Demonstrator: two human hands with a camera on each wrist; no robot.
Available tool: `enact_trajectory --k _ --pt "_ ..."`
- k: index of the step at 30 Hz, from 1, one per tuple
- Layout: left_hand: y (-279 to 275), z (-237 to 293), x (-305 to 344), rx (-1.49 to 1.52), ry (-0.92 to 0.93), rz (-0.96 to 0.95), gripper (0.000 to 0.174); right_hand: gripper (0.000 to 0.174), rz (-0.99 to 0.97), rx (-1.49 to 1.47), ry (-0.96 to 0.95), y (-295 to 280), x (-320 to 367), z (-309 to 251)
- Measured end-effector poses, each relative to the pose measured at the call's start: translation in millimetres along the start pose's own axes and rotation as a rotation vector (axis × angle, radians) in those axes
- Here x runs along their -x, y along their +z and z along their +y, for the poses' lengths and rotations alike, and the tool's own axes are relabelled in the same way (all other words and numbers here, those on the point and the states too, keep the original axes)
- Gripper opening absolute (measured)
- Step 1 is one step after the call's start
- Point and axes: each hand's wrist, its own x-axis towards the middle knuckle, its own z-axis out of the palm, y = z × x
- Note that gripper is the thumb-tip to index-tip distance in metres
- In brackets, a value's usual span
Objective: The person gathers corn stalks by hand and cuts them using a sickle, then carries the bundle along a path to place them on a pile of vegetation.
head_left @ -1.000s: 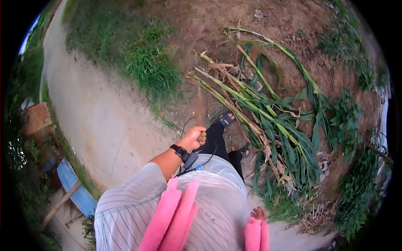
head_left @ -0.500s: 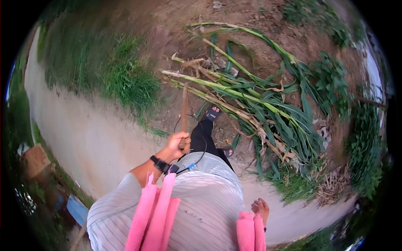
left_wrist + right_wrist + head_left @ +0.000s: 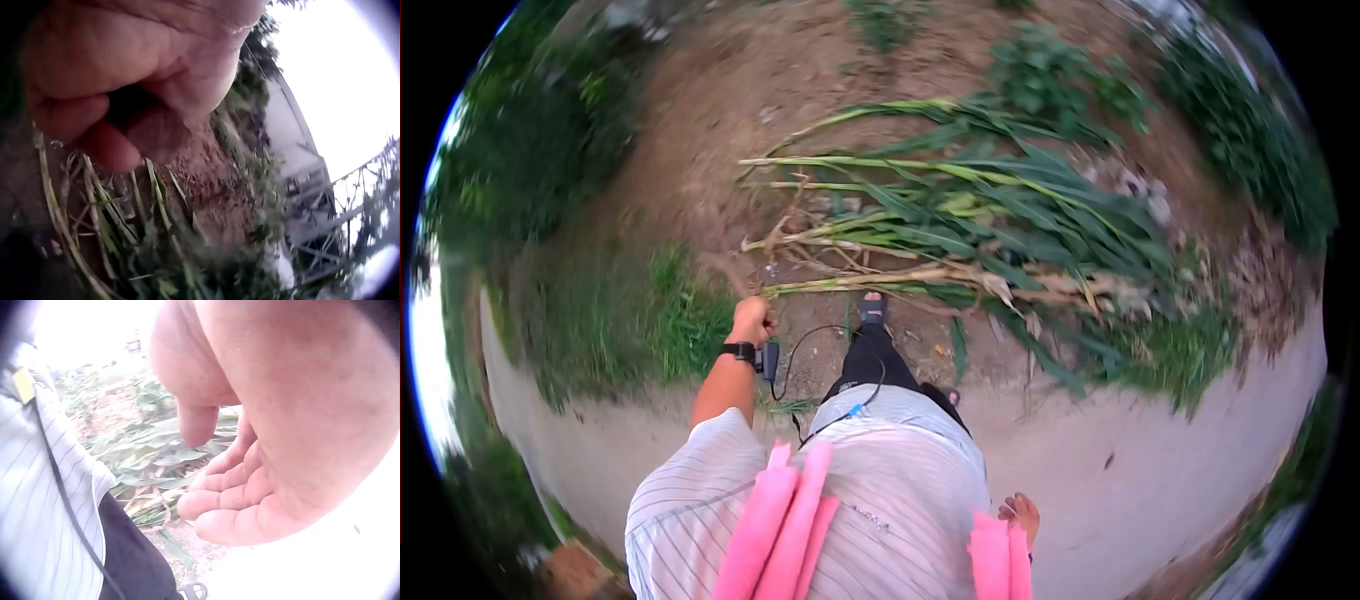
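My left hand is stretched forward with its fingers curled round a wooden handle. The handle's butt end pokes out of the fist in the left wrist view, while its far part is blurred against the soil in the head view. Just beyond that fist lie the butt ends of cut corn stalks, spread to the right with long green leaves and some dry brown ones. My right hand hangs low by my side, holding nothing. Its fingers are loosely bent in the right wrist view.
Grass grows left of the stalks. A pale concrete path runs under and behind me, with bare soil beyond. A thin black cable loops from my left wrist to my waist. Pink padded straps hang over my chest.
My view and body have turned, so the stalks now lie crosswise ahead. My left hand has reached farther forward with the handle, towards the stalk ends. The right hand still hangs low.
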Motion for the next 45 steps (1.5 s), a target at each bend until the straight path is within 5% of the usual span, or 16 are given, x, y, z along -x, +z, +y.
enact_trajectory --k 2,4,9,15,18,22,26,30,34,36,38,40,42,43,45 --pt "50.6 50.0 43.7 0.228 -0.437 0.149 0.008 0.037 0.060 -0.086 0.076 -63.1 23.0 58.4" --pt "110.1 86.8 90.4 0.431 -0.504 0.182 0.006 0.036 0.067 -0.167 0.133 -112.4 16.8 125.7" --pt "255.4 131.2 171.7 0.188 -0.514 -0.057 0.007 0.035 0.261 -0.338 0.147 -178.0 35.2 182.7" --pt "398.9 197.3 184.5 -0.233 -0.248 -0.436 0.005 0.034 0.250 -0.441 0.064 -192.4 3.7 144.6" --pt "494.6 227.7 185.7 -0.432 0.054 -0.377 0.008 0.032 0.244 -0.448 0.041 -218.5 -11.8 120.8" --pt "646.6 281.0 209.4 -0.534 0.122 -0.500 0.015 0.033 0.359 -0.551 0.055 -293.0 -50.3 133.9" --pt "794.7 325.1 252.7 -0.723 0.176 -0.755 0.018 0.027 0.524 -1.020 0.274 -347.3 -50.0 145.7" --pt "928.7 378.0 329.7 -1.009 0.352 -0.907 0.020 0.024 0.622 -1.081 0.439 -362.2 -45.3 103.8" --pt "1069.7 410.8 400.3 -1.304 0.697 -1.026 0.026 0.013 0.401 -0.540 0.000 -351.4 -92.7 134.4" --pt "1146.2 406.6 406.0 -1.362 0.939 -1.072 0.031 0.008 0.367 -0.265 -0.050 -374.4 -115.3 109.4" --pt "1212.4 406.8 428.8 -1.366 0.935 -1.061 0.033 0.007 0.318 0.033 -0.098 -411.0 -134.1 95.6" --pt "1265.5 432.6 466.3 -1.392 0.944 -1.060 0.032 0.010 0.303 -0.195 0.075 -465.9 -163.5 82.0" --pt "1329.2 416.2 396.2 -1.412 1.463 -1.212 0.032 0.014 0.296 -0.974 0.437 -544.5 -222.8 68.5" --pt "1345.8 427.2 416.7 -1.481 1.377 -1.183 0.033 0.016 0.273 -1.365 0.605 -585.4 -249.3 62.9" --pt "1375.1 468.4 531.9 -1.441 0.944 -1.044 0.030 0.013 0.390 -0.341 0.146 -700.1 -293.2 52.0"
